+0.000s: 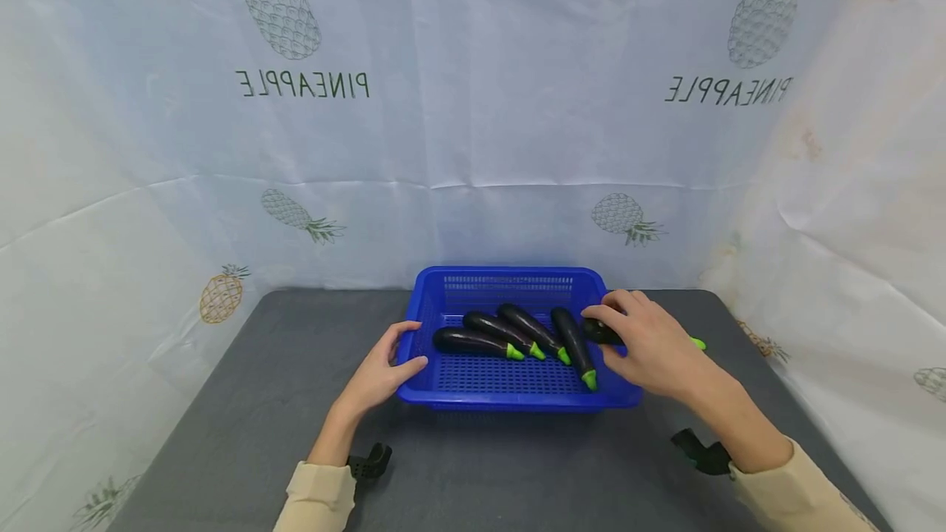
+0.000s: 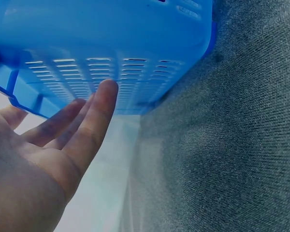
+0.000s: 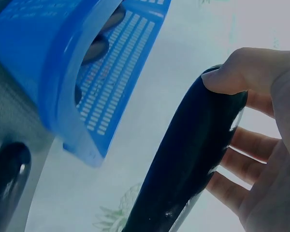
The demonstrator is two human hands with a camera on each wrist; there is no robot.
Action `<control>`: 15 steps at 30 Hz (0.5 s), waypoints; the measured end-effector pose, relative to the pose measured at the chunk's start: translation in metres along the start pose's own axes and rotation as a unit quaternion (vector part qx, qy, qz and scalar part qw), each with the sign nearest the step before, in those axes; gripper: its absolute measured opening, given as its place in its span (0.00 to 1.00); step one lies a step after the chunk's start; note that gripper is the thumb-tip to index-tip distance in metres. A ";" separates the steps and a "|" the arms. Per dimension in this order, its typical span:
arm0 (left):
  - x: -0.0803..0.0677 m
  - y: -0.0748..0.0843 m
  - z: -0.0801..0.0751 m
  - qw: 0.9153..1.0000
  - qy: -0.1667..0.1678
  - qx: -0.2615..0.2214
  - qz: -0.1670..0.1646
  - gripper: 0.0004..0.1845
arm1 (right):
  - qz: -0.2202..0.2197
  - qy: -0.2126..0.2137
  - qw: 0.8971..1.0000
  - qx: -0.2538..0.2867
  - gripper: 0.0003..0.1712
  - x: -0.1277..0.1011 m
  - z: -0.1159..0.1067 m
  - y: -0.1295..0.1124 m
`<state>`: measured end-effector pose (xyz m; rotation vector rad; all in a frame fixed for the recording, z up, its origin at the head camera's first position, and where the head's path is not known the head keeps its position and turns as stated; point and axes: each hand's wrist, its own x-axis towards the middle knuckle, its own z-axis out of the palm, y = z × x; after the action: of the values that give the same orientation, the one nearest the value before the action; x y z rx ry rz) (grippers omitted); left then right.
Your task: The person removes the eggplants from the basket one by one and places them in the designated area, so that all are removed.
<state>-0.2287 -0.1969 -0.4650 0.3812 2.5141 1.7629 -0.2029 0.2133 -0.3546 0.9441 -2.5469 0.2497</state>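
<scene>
A: We have the right hand wrapped round an eggplant at the right rim of the blue basket. From the right wrist we see the thumb pressed on the dark skin and the fingers curled behind it.

B: Which way does it run, as we see it?

A: Its long axis lies roughly left to right across the basket's right edge. The dark rounded end points left, toward the basket's inside, and the green stem tip sticks out past the hand on the right, over the grey table.

B: And our left hand?

A: It rests against the basket's left wall, fingers fairly straight and relaxed, thumb at the rim. The left wrist view shows the fingertips touching the slotted blue side. It grips nothing that we can see.

B: So the held eggplant is well apart from the left hand.

A: Yes, the whole basket lies between them. Inside it we count four eggplants, side by side, green stems toward us and to the right.

B: The right wrist view also shows another dark rounded shape low at the left edge; we cannot tell what it is.
</scene>
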 end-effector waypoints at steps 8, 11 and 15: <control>-0.001 -0.002 -0.001 1.000 -0.001 -0.006 0.001 0.33 | 0.023 -0.001 1.000 -0.006 0.26 -0.005 -0.005 0.017; 0.000 -0.001 0.000 1.000 0.001 -0.004 -0.004 0.33 | 0.026 0.005 1.000 -0.011 0.26 -0.011 -0.005 0.024; 0.000 -0.001 0.001 1.000 0.004 0.000 -0.009 0.32 | 0.033 0.014 0.999 -0.023 0.26 -0.019 -0.003 0.035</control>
<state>-0.2291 -0.1958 -0.4660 0.3509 2.5136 1.7623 -0.2117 0.2512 -0.3610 0.8337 -2.5495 0.2226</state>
